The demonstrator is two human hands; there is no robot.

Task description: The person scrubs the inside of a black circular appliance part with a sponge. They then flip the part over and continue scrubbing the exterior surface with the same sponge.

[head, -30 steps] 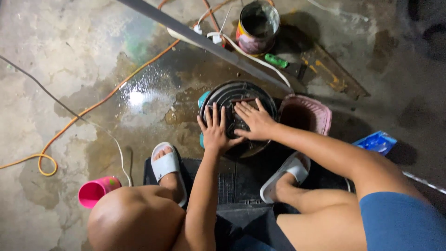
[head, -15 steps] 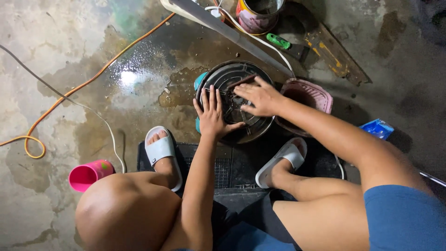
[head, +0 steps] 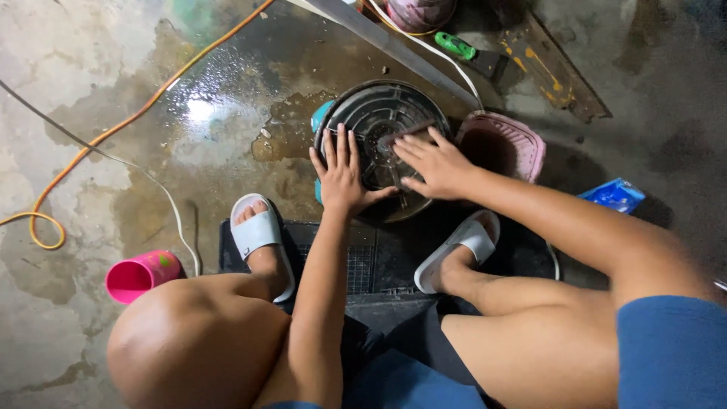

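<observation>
Fan grille (head: 379, 121): round, dark, lying flat on wet floor (head: 227, 113), face up.
Left hand (head: 342, 176): fingers spread, pressing grille.
Right hand (head: 433, 163): spread, resting on grille.
Blue packet (head: 612, 194): floor, right.

We are pressing our left hand (head: 342, 176) and right hand (head: 433, 163) flat on the round black grille (head: 376, 113), sitting on the wet floor (head: 212, 113).

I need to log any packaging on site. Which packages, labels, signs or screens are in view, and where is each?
Blue packet: flat, crumpled plastic pouch, blue with pale patches, on the wet concrete floor right of the pink basket, beyond the right forearm.
Paint can: round, at the top edge, partly cropped; pinkish wrap, details too unclear to tell.
No signs or screens in view.
</observation>
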